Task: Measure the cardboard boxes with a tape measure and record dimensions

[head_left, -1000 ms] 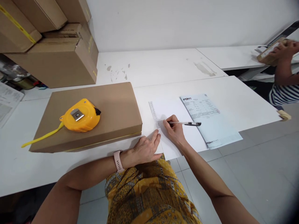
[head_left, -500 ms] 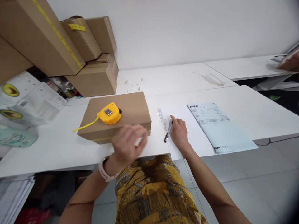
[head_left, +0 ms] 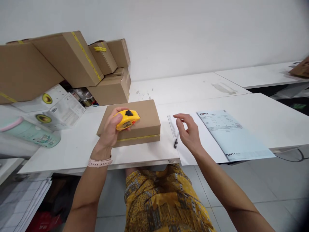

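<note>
My left hand (head_left: 109, 129) grips a yellow tape measure (head_left: 127, 120) above the left part of a closed cardboard box (head_left: 142, 112). The tape measure is turned so that its black clip and a red button show. My right hand (head_left: 189, 130) is over a white printed sheet (head_left: 200, 141), its fingers bent, with a gap between thumb and index finger and nothing in them. Just left of that hand a pen (head_left: 176, 142) with a dark end lies at the sheet's left side, partly hidden. A pale blue form (head_left: 233, 133) overlaps the sheet's right side.
Stacked cardboard boxes (head_left: 111, 87) stand at the back left against the wall. In front of them are white cartons with avocado pictures (head_left: 58, 109) and a mint green bottle (head_left: 36, 133). The white table's (head_left: 149, 154) front edge runs just before my body.
My left hand has moved left and picked the tape measure up off the box. My right hand has lifted from the pen, which stays on the sheet. The view has shifted.
</note>
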The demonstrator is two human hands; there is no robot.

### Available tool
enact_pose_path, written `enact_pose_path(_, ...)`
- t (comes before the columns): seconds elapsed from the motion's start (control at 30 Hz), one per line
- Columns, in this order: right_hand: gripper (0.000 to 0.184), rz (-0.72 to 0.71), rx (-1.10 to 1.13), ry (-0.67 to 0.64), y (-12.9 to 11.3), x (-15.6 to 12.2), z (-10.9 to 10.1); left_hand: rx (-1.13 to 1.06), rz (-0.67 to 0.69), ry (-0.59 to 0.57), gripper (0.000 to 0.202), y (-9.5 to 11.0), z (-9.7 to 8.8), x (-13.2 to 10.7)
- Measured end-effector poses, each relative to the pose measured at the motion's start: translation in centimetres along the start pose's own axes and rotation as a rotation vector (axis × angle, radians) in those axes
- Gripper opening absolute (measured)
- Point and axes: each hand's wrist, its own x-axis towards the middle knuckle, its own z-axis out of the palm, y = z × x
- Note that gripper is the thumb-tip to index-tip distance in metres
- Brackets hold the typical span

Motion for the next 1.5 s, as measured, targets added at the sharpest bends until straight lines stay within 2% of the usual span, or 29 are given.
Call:
enact_pose_path(0.07, 0.040, 0.082, 0.151, -0.195, -2.7, 1.3, 0.6, -0.162, -0.050, -0.127, 0.053, 1.4, 0.4, -0.5)
enact_pose_path(0.17, 0.060, 0.138, 0.291, -0.409, -5.4, 2.9, 2.2, -0.185, -0.120, -0.219, 0.055, 2.7, 0.8, -0.7)
enact_pose_path(0.33, 0.068, 0.217, 0.390, -0.537, -6.9, 4.0, 4.8, -0.129, -0.183, -0.250, 0.056, 2.8, 0.3, -0.4)
enact_pose_path(0.47, 0.060, 0.268, 0.449, -0.465, -6.4, 5.3, 5.0, -0.076, -0.168, -0.223, 0.055, 2.9, -2.2, -0.1)
enact_pose_path(0.6, 0.051, 0.331, 0.483, -0.323, -3.4, 7.4, 4.7, 0.011, -0.205, -0.084, 0.049, 2.4, -7.4, 1.5)
enact_pose_path(0.7, 0.049, 0.418, 0.448, -0.279, -0.2, 8.1, 5.3, 0.073, -0.268, -0.028, 0.040, 1.1, -11.7, 3.0)
enact_pose_path(0.77, 0.048, 0.465, 0.411, -0.286, 1.3, 8.0, 6.2, 0.081, -0.304, -0.026, 0.037, 0.1, -13.8, 3.7)
enact_pose_path(0.83, 0.046, 0.495, 0.381, -0.296, 2.0, 7.6, 7.0, 0.074, -0.324, -0.023, 0.039, -0.8, -15.0, 4.2)
enact_pose_path(0.97, 0.044, 0.482, 0.343, -0.302, 2.0, 7.1, 8.1, 0.041, -0.337, -0.011, 0.042, -2.2, -15.6, 4.4)
enact_pose_path(1.13, 0.046, 0.413, 0.268, -0.308, 2.2, 7.1, 8.3, 0.028, -0.338, -0.029, 0.046, -2.7, -15.6, 4.2)
enact_pose_path(1.3, 0.035, 0.490, 0.346, -0.272, 2.5, 7.1, 8.8, 0.020, -0.350, -0.031, 0.047, -3.0, -15.9, 4.3)
enact_pose_path(1.4, 0.047, 0.488, 0.418, -0.282, 2.6, 7.2, 9.3, -0.008, -0.361, -0.031, 0.046, -3.4, -16.2, 4.6)
enact_pose_path(1.5, 0.051, 0.391, 0.411, -0.296, 3.0, 7.3, 9.6, -0.040, -0.369, -0.033, 0.048, -3.8, -16.7, 5.0)
